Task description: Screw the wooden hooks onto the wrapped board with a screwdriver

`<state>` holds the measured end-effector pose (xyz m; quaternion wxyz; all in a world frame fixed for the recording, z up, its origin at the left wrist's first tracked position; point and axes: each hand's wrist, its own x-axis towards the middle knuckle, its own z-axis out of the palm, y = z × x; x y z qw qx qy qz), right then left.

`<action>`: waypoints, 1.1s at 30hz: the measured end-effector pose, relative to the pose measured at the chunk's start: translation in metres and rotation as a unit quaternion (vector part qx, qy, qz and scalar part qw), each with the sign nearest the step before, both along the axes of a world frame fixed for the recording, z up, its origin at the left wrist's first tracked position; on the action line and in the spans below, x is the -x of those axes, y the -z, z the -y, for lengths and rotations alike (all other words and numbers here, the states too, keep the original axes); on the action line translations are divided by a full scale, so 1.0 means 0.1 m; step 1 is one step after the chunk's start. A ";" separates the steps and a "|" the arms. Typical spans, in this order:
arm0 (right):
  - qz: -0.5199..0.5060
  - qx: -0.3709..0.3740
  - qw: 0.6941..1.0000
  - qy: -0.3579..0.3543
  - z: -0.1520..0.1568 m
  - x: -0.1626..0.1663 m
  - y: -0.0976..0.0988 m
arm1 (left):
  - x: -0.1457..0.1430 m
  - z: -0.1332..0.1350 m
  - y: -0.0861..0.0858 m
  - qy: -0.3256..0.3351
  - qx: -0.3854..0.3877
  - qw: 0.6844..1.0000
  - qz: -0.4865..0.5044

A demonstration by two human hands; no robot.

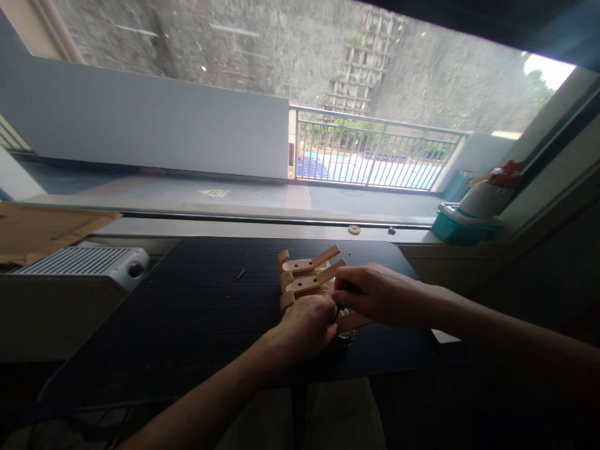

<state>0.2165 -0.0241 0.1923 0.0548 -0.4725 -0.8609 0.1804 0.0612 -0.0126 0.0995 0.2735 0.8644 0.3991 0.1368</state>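
A light wooden piece with several finger-like prongs (307, 275) lies on the black table (197, 312), its prongs pointing up and right. My left hand (307, 325) is curled closed over its near end, knuckles up. My right hand (370, 294) comes in from the right and pinches a small dark thing against the wood, too small to name. Both hands touch each other over the piece. Part of the wood and something shiny beneath are hidden under my fingers.
A small dark screw (240, 273) lies loose on the table, left of the wood. A white heater (94, 262) stands at the left, a wooden board (42, 228) behind it. On the window sill sit a teal box (462, 228) and a round coin-like disc (354, 229).
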 end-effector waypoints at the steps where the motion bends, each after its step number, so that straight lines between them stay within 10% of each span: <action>1: -0.004 0.001 1.000 0.007 0.00 -0.01 0.01 | 0.00 0.00 0.00 0.001 -0.002 1.000 0.002; 12: 0.079 -0.030 0.981 -0.176 0.02 0.04 -0.25 | 0.01 -0.02 0.04 0.001 -0.036 0.999 -0.002; 21: 0.159 -0.050 0.983 -0.078 0.02 0.00 -0.15 | 0.01 0.01 -0.03 -0.004 -0.019 1.000 0.006; 33: 0.122 -0.029 0.982 -0.138 0.04 0.10 -0.20 | 0.01 0.00 -0.02 0.024 -0.028 0.999 -0.011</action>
